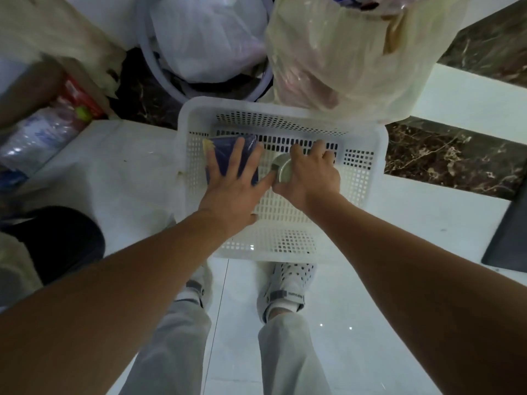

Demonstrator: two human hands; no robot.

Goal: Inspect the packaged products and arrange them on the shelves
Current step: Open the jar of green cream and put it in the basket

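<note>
A white perforated plastic basket (368, 166) stands on the floor in front of my feet. Inside it, at the left, lies a dark blue flat package (225, 145) wrapped in clear film. My left hand (236, 183) lies flat on this package with its fingers spread and straight. Just to the right sits a small round silvery tin (281, 166). My right hand (309, 173) curls its fingers and thumb around the tin from above. Both hands are down inside the basket, side by side and nearly touching.
Behind the basket stand a round tub (159, 72) holding a white plastic bag (208, 38) and a yellowish plastic bag (350, 58). Packaged goods in clear wrap (42, 132) lie at the left. A dark bin (65, 238) stands at the lower left, a dark panel (510, 232) at the right.
</note>
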